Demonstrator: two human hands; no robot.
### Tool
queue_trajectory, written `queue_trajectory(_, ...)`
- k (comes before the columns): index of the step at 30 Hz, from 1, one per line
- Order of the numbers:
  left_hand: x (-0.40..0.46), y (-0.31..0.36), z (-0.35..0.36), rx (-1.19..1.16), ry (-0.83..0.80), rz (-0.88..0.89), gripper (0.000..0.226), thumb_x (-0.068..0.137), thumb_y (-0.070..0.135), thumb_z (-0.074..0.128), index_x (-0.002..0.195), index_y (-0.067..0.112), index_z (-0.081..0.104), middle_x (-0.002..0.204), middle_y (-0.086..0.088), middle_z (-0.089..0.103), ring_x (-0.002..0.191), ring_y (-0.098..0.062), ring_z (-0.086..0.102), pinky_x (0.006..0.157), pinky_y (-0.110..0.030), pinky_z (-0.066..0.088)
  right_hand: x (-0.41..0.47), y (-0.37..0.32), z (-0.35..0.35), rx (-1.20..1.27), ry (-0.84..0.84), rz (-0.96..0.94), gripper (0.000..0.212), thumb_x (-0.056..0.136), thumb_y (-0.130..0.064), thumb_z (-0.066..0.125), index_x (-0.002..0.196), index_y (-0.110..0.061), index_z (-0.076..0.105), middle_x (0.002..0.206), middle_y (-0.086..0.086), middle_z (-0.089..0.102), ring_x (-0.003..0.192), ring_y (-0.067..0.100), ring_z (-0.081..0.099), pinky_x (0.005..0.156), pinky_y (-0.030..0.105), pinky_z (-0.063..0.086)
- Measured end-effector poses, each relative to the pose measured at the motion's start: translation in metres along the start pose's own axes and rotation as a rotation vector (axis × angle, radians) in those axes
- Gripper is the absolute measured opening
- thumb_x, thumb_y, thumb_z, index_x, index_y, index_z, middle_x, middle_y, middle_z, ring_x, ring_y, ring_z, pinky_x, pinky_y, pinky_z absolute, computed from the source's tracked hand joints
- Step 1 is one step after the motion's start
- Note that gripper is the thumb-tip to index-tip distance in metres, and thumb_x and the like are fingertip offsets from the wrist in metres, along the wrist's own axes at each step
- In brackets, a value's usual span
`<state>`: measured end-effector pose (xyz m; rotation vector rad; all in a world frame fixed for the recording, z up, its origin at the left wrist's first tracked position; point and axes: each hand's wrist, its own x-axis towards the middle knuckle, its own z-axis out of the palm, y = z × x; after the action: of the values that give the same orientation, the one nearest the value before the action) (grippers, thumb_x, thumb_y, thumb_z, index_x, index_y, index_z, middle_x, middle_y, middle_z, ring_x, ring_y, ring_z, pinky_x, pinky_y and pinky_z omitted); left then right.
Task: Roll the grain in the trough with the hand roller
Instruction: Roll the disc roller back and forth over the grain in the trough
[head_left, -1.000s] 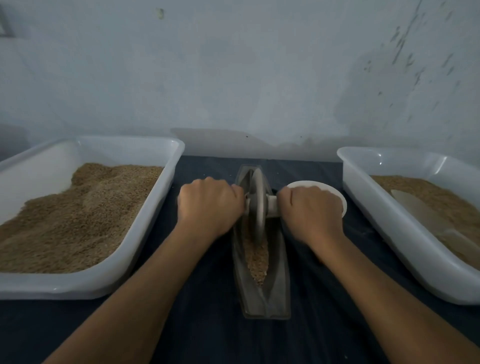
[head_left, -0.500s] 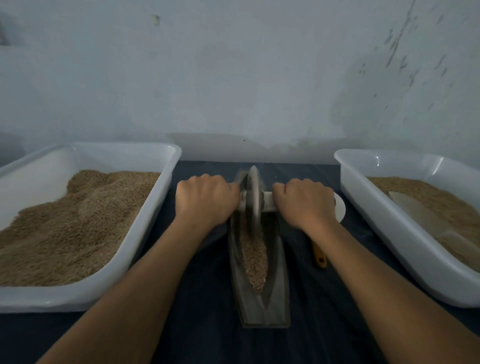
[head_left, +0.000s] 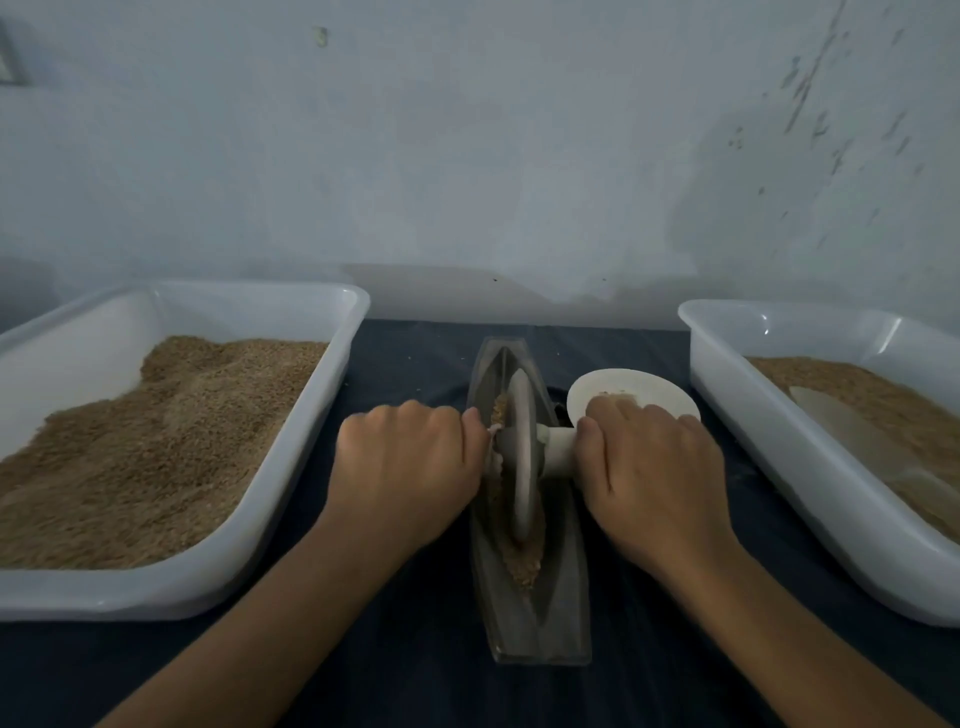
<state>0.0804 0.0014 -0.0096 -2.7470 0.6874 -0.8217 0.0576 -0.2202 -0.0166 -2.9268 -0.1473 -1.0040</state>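
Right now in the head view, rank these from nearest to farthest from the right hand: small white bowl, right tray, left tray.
From the right hand:
1. Small white bowl, just behind it.
2. Right tray, to its right.
3. Left tray, across the trough.

Stained pale wall (head_left: 467, 156) behind dark-clothed table (head_left: 415, 675); dim light.

A plain grain-processing workroom: a stained, bare wall (head_left: 467, 156) behind a dark cloth-covered counter (head_left: 415, 675), with white tubs (head_left: 291, 457) of grain (head_left: 156, 441) at either side.
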Motion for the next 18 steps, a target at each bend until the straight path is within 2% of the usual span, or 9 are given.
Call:
queue_trajectory(2, 0.024, -0.005, 0.010, -0.033, -0.031, -0.141, 0.033, 0.100, 0.028, 0.016, 0.073, 0.021, 0.032, 0.063, 0.004, 0.031, 0.056, -0.019, 0.035, 0.053, -0.032, 0.027, 0.022, 0.003, 0.010, -0.062, -0.047, 0.033, 0.047, 0.102, -0.042, 0.015, 0.067, -0.027, 0.043, 0.060, -0.007, 0.046, 0.053, 0.017, 0.042, 0.053, 0.034, 0.031)
queue_trajectory(4, 0.050, -0.012, 0.023, -0.076, -0.054, -0.214, 0.031, 0.097, 0.023, 0.014, 0.080, 0.020, 0.040, 0.070, 0.003, 0.033, 0.064, -0.022, 0.037, 0.054, -0.032, 0.025, 0.052, 0.007, 0.024, -0.106, -0.142, 0.050, 0.049, 0.098, -0.041, 0.012, 0.063, -0.023, 0.042, 0.062, -0.003, 0.048, 0.054, 0.019, 0.043, 0.055, 0.034, 0.033)
queue_trajectory(7, 0.087, -0.027, 0.033, -0.121, -0.251, -0.233, 0.032, 0.102, 0.026, 0.023, 0.094, 0.020, 0.054, 0.087, -0.002, 0.051, 0.077, -0.026, 0.043, 0.064, -0.037, 0.033, 0.092, 0.014, 0.035, -0.055, -0.316, 0.119, 0.048, 0.101, -0.039, 0.020, 0.070, -0.018, 0.051, 0.071, 0.002, 0.052, 0.063, 0.022, 0.046, 0.061, 0.037, 0.032)
queue_trajectory(9, 0.093, -0.027, 0.029, -0.097, -0.312, -0.222, 0.038, 0.099, 0.028, 0.016, 0.094, 0.021, 0.053, 0.092, -0.003, 0.053, 0.078, -0.026, 0.042, 0.067, -0.038, 0.034, 0.094, 0.015, 0.035, -0.061, -0.348, 0.104, 0.043, 0.103, -0.036, 0.025, 0.075, -0.015, 0.050, 0.074, 0.002, 0.053, 0.066, 0.022, 0.049, 0.060, 0.037, 0.034)
queue_trajectory(11, 0.080, -0.020, 0.022, -0.049, -0.228, -0.183, 0.041, 0.092, 0.026, 0.010, 0.090, 0.019, 0.051, 0.082, 0.000, 0.048, 0.068, -0.022, 0.040, 0.058, -0.033, 0.030, 0.074, 0.014, 0.030, -0.160, -0.291, 0.004, 0.033, 0.102, -0.032, 0.030, 0.078, -0.015, 0.045, 0.074, 0.000, 0.052, 0.065, 0.020, 0.047, 0.059, 0.038, 0.041)
queue_trajectory(13, 0.048, -0.011, 0.014, -0.021, -0.085, -0.129, 0.031, 0.096, 0.020, 0.016, 0.084, 0.020, 0.045, 0.071, 0.003, 0.038, 0.062, -0.019, 0.038, 0.053, -0.031, 0.027, 0.044, 0.010, 0.023, -0.144, -0.139, 0.002, 0.035, 0.101, -0.031, 0.034, 0.073, -0.018, 0.051, 0.066, 0.000, 0.054, 0.056, 0.021, 0.046, 0.055, 0.035, 0.043)
queue_trajectory(16, 0.005, -0.003, 0.005, -0.053, 0.043, -0.072, 0.034, 0.106, 0.022, 0.022, 0.081, 0.023, 0.045, 0.066, 0.006, 0.038, 0.055, -0.017, 0.039, 0.053, -0.030, 0.025, 0.009, 0.000, 0.012, -0.054, 0.038, 0.013, 0.039, 0.105, -0.036, 0.029, 0.072, -0.024, 0.045, 0.063, -0.006, 0.046, 0.056, 0.019, 0.040, 0.057, 0.036, 0.033)
queue_trajectory(18, -0.010, -0.001, 0.006, -0.046, 0.076, -0.090, 0.043, 0.110, 0.032, 0.009, 0.084, 0.027, 0.043, 0.068, 0.010, 0.036, 0.055, -0.014, 0.034, 0.056, -0.032, 0.019, -0.005, -0.001, 0.007, 0.015, 0.120, -0.015, 0.034, 0.106, -0.036, 0.030, 0.075, -0.027, 0.041, 0.068, -0.009, 0.040, 0.061, 0.017, 0.036, 0.060, 0.038, 0.030)
